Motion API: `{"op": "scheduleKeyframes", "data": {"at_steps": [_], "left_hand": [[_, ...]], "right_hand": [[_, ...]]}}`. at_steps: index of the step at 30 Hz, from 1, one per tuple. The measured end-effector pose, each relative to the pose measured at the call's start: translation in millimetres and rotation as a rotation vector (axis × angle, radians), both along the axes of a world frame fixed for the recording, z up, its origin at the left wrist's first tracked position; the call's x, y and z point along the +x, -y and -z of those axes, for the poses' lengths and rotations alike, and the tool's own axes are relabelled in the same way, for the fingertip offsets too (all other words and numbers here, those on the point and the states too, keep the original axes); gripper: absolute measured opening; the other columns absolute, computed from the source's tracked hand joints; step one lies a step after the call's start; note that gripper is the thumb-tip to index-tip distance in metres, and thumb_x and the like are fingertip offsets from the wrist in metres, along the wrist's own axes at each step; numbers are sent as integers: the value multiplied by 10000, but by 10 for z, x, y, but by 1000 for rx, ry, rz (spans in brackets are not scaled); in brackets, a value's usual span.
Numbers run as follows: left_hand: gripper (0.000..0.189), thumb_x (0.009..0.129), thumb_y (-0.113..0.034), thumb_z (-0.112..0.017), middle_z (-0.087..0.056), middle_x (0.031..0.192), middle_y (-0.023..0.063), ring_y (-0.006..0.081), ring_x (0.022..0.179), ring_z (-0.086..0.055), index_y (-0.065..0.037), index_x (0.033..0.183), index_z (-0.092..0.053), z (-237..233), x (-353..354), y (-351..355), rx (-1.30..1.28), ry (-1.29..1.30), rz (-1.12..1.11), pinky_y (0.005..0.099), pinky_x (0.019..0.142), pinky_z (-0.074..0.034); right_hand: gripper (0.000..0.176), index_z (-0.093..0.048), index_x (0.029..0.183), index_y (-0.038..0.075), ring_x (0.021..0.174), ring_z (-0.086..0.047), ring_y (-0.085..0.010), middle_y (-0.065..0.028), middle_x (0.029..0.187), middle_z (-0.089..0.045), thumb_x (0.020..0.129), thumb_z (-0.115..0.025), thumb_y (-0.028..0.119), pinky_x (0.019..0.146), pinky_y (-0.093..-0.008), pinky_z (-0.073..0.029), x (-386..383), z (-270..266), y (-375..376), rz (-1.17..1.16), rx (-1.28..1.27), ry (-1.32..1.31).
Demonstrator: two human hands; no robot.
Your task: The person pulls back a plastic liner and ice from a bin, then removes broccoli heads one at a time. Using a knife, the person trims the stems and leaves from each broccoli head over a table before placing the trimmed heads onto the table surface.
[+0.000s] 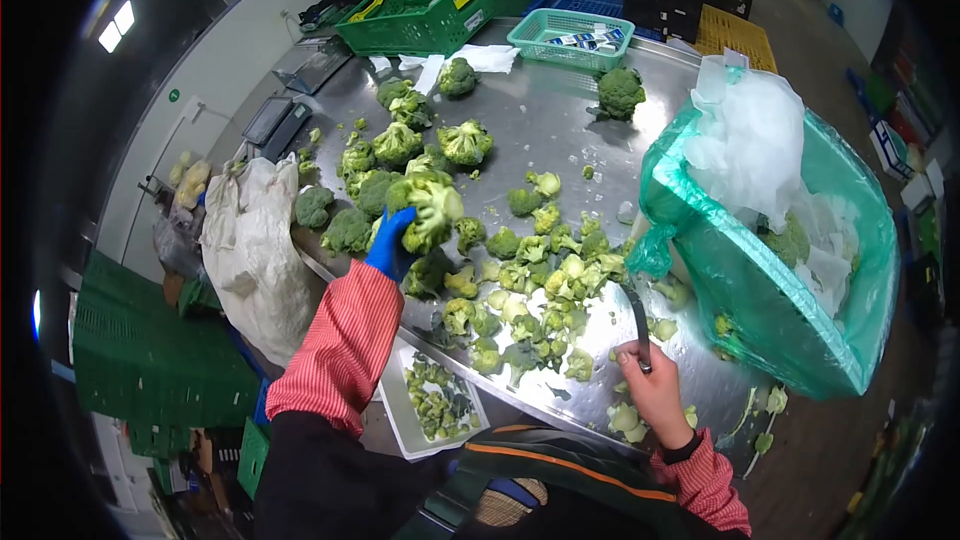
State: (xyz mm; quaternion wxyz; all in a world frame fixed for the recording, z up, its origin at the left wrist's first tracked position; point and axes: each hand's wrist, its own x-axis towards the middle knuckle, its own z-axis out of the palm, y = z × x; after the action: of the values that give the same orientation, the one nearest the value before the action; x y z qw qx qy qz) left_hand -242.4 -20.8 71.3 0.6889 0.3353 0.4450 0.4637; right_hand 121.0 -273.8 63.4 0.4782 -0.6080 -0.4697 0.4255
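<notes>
My gloved left hand (pixel 393 245) was closed round a broccoli head (pixel 436 204), raised over the left part of the bench (pixel 540 125), its pale stalk side towards my right; my bare right hand (pixel 655 395) gripped a knife (pixel 641 325), blade pointing away from me, apart from the head. For a clean cut, I judged it best to keep my left fingers behind the crown and bring the edge in at the stalk. Loose florets (pixel 565 312) crowded the space between my hands, larger heads (pixel 397 143) lay beyond the left, and a green bag (pixel 800 330) bulged near the blade, limiting any swing rightward
</notes>
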Motion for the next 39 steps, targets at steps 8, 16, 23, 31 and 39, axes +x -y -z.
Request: {"op": "scheduleKeyframes", "data": {"at_steps": [8,16,23,31,39], "left_hand": [[702,856,-258,-638,-456,1418,100,244,1281,-474,-58,1453,-328,-28,886,735,-121,105,564,371,1060,-401],[766,831,-215,-716,-464,1378,133,219,1266,-457,-40,1453,-304,-196,1382,936,190,-386,484,340,1066,-365],[837,762,-278,-792,-491,1322,175,247,1202,-509,-34,1418,-333,-361,1704,1087,296,-642,517,350,1005,-425],[825,734,-221,-797,-539,1193,175,249,1057,-599,-93,1406,-335,-213,1608,1137,206,-670,462,348,828,-536],[871,713,-207,-816,-498,1285,158,247,1174,-526,-57,1429,-342,-179,2082,1589,561,-695,631,364,969,-464]], "right_hand": [[175,-618,964,39,668,-615,-332,-150,798,-637,926,-570,202,603,-383,-473,137,-379,-285,-65,130,448],[136,-520,810,105,544,-594,-211,-54,701,-526,816,-643,163,469,-336,-459,195,-380,-128,-195,308,1025],[114,-518,818,94,521,-614,-207,-81,687,-561,773,-618,127,428,-344,-457,318,-239,-107,-185,215,1188],[120,-586,965,72,627,-642,-291,-149,726,-612,879,-580,156,531,-391,-480,897,351,181,94,-118,735],[399,-569,1167,99,632,-616,-235,-113,877,-621,786,-684,130,552,-309,-499,372,-507,5,-149,327,828]]}}
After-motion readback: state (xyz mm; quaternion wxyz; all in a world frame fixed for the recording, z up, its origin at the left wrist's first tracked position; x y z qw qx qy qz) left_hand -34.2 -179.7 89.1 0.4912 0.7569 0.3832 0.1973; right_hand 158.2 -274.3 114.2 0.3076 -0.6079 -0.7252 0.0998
